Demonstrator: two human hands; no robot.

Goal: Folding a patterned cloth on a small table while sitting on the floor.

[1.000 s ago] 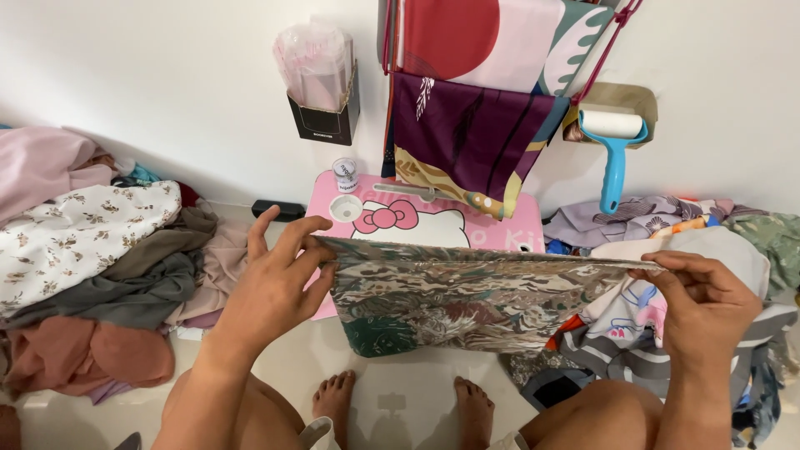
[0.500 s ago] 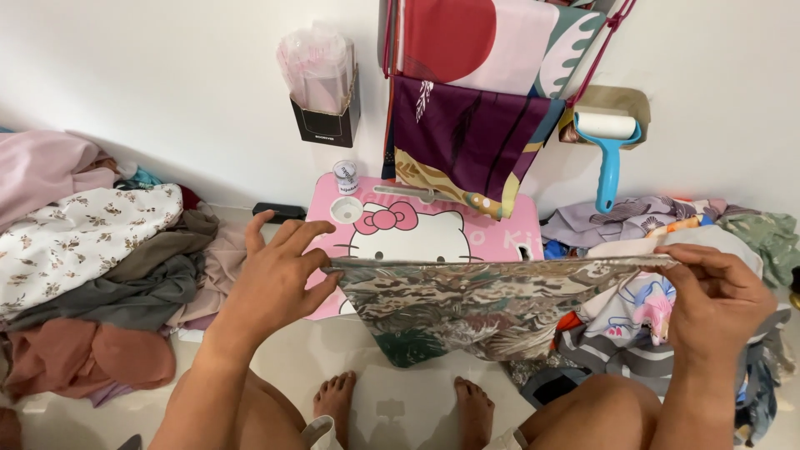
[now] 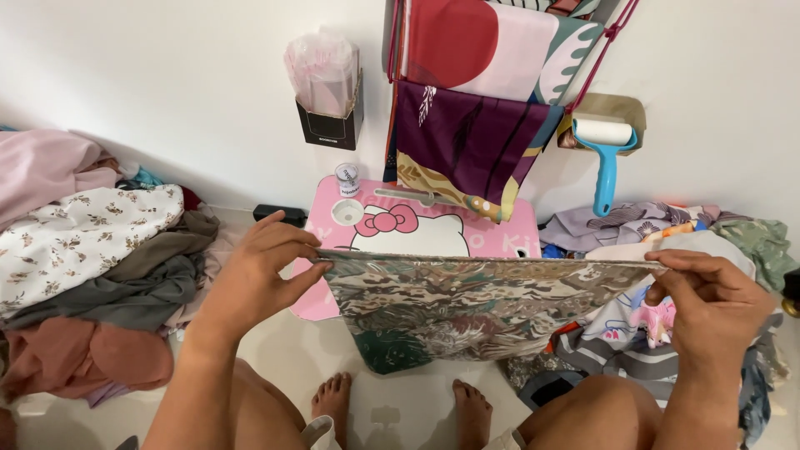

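Note:
I hold a patterned cloth (image 3: 467,304) in browns, greens and creams stretched out between both hands, folded over so its top edge runs straight across. My left hand (image 3: 254,279) pinches the left corner. My right hand (image 3: 708,304) pinches the right corner. The cloth hangs over the front of a small pink table (image 3: 433,229) with a cartoon cat face, above my bare feet (image 3: 400,404) on the pale floor.
A heap of clothes (image 3: 92,258) lies at the left, another pile (image 3: 667,242) at the right. On the wall hang a black holder of plastic bags (image 3: 327,92), draped fabrics (image 3: 475,100) and a blue lint roller (image 3: 605,158). A small jar (image 3: 346,177) stands on the table.
The cloth's top edge has been pulled taut and level. My left hand has closed more around its corner, and the hanging part has shifted slightly.

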